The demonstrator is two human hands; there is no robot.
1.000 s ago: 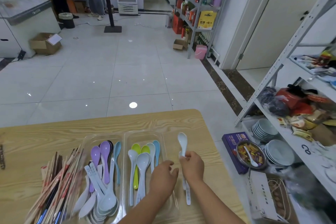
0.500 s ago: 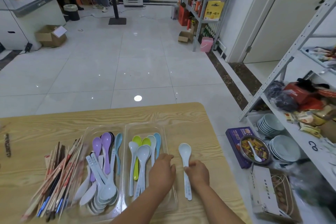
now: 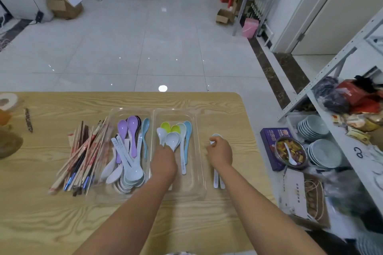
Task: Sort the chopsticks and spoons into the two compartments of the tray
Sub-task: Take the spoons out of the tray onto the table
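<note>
A clear two-compartment tray (image 3: 199,172) lies on the wooden table (image 3: 62,223). Its left compartment holds purple, white and blue spoons (image 3: 132,147). Green, white and blue spoons (image 3: 180,136) fill the right one. A heap of chopsticks (image 3: 83,157) lies on the table against the tray's left edge. My left hand (image 3: 163,163) is inside the right compartment, fingers curled over the handles of the white spoons there. My right hand (image 3: 220,151) grips a white spoon (image 3: 216,180) near its bowl; the spoon lies on the table right of the tray.
The table's right edge is close to my right arm. Beyond it are a purple box (image 3: 269,147), a bowl of snacks (image 3: 290,151) and stacked plates (image 3: 323,151) on a metal shelf. A dark stick (image 3: 28,120) lies at the far left of the table.
My right hand lowered the white spoon flat onto the table and slid up to its bowl end. My left hand moved forward onto the white spoons in the right compartment.
</note>
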